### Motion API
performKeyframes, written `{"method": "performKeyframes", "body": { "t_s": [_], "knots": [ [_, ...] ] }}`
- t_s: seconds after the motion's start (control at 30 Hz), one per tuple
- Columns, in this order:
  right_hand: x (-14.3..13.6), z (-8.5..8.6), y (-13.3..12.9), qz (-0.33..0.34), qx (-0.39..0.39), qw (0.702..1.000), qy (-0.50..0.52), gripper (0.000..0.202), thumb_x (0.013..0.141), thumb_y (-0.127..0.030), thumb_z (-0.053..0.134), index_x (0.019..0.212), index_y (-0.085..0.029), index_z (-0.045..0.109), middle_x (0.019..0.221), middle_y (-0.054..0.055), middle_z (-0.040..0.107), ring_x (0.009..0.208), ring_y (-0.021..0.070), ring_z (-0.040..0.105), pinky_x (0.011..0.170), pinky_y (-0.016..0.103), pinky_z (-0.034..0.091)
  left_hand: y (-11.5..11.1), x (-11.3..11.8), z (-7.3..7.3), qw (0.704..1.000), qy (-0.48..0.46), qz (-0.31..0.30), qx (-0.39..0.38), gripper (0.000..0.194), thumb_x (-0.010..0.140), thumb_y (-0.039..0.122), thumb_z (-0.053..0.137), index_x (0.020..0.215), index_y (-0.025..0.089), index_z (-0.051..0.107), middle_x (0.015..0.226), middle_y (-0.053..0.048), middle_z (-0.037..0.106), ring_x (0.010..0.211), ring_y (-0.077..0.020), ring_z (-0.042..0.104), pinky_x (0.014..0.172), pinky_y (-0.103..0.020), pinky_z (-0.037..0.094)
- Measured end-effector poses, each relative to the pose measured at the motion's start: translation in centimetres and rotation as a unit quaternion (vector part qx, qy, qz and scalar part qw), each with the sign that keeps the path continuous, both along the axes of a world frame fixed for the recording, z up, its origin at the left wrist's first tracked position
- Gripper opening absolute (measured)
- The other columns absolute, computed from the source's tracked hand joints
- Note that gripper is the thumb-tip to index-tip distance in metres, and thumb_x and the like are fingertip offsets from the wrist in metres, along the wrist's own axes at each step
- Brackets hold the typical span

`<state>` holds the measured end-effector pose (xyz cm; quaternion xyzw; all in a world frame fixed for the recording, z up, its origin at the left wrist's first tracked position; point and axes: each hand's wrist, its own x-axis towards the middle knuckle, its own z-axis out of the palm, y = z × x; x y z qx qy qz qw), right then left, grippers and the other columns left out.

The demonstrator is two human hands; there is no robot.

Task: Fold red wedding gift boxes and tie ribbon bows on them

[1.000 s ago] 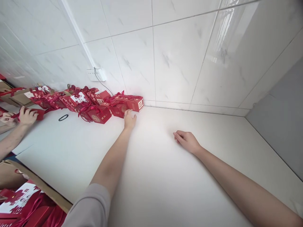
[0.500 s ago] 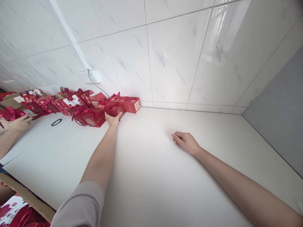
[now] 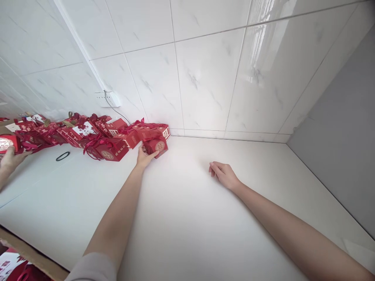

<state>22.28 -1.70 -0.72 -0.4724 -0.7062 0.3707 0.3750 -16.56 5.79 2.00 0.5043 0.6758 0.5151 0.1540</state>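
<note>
My left hand [image 3: 144, 156] grips a red gift box [image 3: 159, 146] with a round gold emblem, thumb in front and fingers at its left side. The box is tilted and stands just out from the row along the wall. Behind it are more red boxes with ribbons, one showing a white end panel [image 3: 166, 133]. To its left sits another red box [image 3: 113, 151] with a gold round emblem and a bow. My right hand [image 3: 222, 173] rests over the white tabletop [image 3: 187, 218], its fingers curled together with nothing seen in them.
A co-worker's hand [image 3: 11, 160] holds a red box at the far left. A black ring [image 3: 62, 156] lies on the table. Bottom left, a cardboard carton [image 3: 35, 253] holds red and white packages. A socket strip [image 3: 108, 99] with a cable is on the tiled wall.
My left hand has drawn the red box out from the row, rightward and toward me, turning it. My right hand stays nearly still. The co-worker's box has turned, showing a shiny emblem.
</note>
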Motion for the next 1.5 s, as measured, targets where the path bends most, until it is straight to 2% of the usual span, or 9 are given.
{"method": "performKeyframes", "body": {
  "t_s": [0.1, 0.17, 0.27, 0.43, 0.6, 0.77, 1.0, 1.17, 1.5],
  "knots": [
    [0.2, 0.0, 0.2, -0.035, -0.002, 0.998, 0.048, 0.056, 0.096, -0.065, 0.024, 0.082, -0.023, 0.059, 0.076, 0.002, 0.065, 0.050, 0.0146, 0.052, 0.056, 0.030, 0.045, -2.9, 2.2, 1.6, 0.960, -0.038, -0.253, -0.116, 0.087, 0.061, 0.025, 0.084, 0.139, 0.023, 0.045, 0.134, -0.012, 0.060, 0.120, -0.0274, 0.060, 0.098, -0.039, 0.053],
    [0.4, 0.1, 0.3, -0.053, 0.000, 0.996, 0.071, 0.055, 0.096, -0.065, 0.023, 0.087, -0.023, 0.058, 0.083, 0.003, 0.066, 0.050, 0.0141, 0.053, 0.057, 0.030, 0.046, -4.8, 3.6, 3.3, 0.866, -0.051, -0.430, -0.249, 0.085, 0.061, 0.024, 0.084, 0.138, 0.025, 0.049, 0.136, -0.010, 0.060, 0.124, -0.0302, 0.057, 0.098, -0.042, 0.053],
    [0.6, 0.2, 0.3, -0.068, 0.000, 0.993, 0.094, 0.052, 0.096, -0.065, 0.024, 0.091, -0.024, 0.055, 0.090, 0.003, 0.066, 0.049, 0.0130, 0.054, 0.057, 0.030, 0.046, -6.7, 5.8, 5.7, 0.772, -0.021, -0.528, -0.354, 0.080, 0.058, 0.020, 0.084, 0.133, 0.029, 0.057, 0.134, -0.006, 0.062, 0.127, -0.0312, 0.054, 0.101, -0.040, 0.050],
    [0.7, 0.2, -0.2, -0.065, -0.005, 0.992, 0.110, 0.048, 0.095, -0.064, 0.030, 0.091, -0.023, 0.056, 0.090, 0.002, 0.066, 0.048, 0.0115, 0.054, 0.057, 0.029, 0.047, -8.8, 9.1, 8.7, 0.811, 0.035, -0.462, -0.358, 0.059, 0.070, 0.033, 0.078, 0.127, 0.030, 0.063, 0.136, -0.008, 0.061, 0.126, -0.0297, 0.056, 0.101, -0.039, 0.047],
    [0.2, 1.4, -0.7, -0.022, -0.027, 0.992, 0.125, 0.041, 0.092, -0.060, 0.041, 0.090, -0.022, 0.055, 0.095, 0.003, 0.066, 0.050, 0.0106, 0.057, 0.060, 0.029, 0.050, -12.7, 12.1, 9.5, 0.859, 0.005, -0.448, -0.246, 0.037, 0.087, 0.048, 0.059, 0.115, 0.025, 0.068, 0.127, -0.007, 0.066, 0.123, -0.0267, 0.057, 0.106, -0.042, 0.042],
    [0.9, 6.9, -2.5, 0.085, -0.062, 0.988, 0.116, 0.036, 0.088, -0.056, 0.054, 0.090, -0.020, 0.059, 0.092, 0.005, 0.068, 0.058, 0.0131, 0.062, 0.063, 0.030, 0.053, -16.4, 14.2, 8.6, 0.861, -0.026, -0.477, -0.175, 0.037, 0.090, 0.048, 0.056, 0.115, 0.023, 0.065, 0.126, -0.009, 0.063, 0.114, -0.0246, 0.058, 0.095, -0.038, 0.048],
    [3.9, 14.6, -8.1, 0.249, -0.043, 0.956, -0.147, 0.031, 0.093, -0.051, 0.053, 0.100, -0.024, 0.065, 0.092, 0.004, 0.069, 0.082, 0.0186, 0.062, 0.071, 0.031, 0.047, -17.2, 14.2, 8.2, 0.867, 0.027, -0.475, -0.145, 0.031, 0.086, 0.046, 0.062, 0.103, 0.019, 0.067, 0.094, -0.005, 0.062, 0.083, -0.0156, 0.054, 0.075, -0.029, 0.046],
    [3.5, 13.7, -8.0, 0.239, -0.132, 0.953, -0.129, 0.035, 0.092, -0.055, 0.052, 0.087, -0.021, 0.061, 0.074, 0.001, 0.065, 0.066, 0.0149, 0.057, 0.063, 0.028, 0.044, -17.2, 14.4, 7.7, 0.854, 0.032, -0.486, -0.185, 0.026, 0.083, 0.043, 0.065, 0.089, 0.018, 0.065, 0.077, -0.001, 0.058, 0.070, -0.0123, 0.050, 0.069, -0.028, 0.043],
    [3.0, 12.3, -6.9, 0.371, -0.255, 0.892, -0.022, 0.031, 0.089, -0.048, 0.062, 0.085, -0.018, 0.059, 0.051, -0.005, 0.055, 0.041, 0.0069, 0.042, 0.041, 0.019, 0.031, -18.8, 17.0, 7.5, 0.863, 0.031, -0.484, -0.141, 0.023, 0.084, 0.042, 0.067, 0.096, 0.023, 0.063, 0.135, -0.006, 0.049, 0.124, -0.0228, 0.049, 0.096, -0.034, 0.047]
  ]
}}
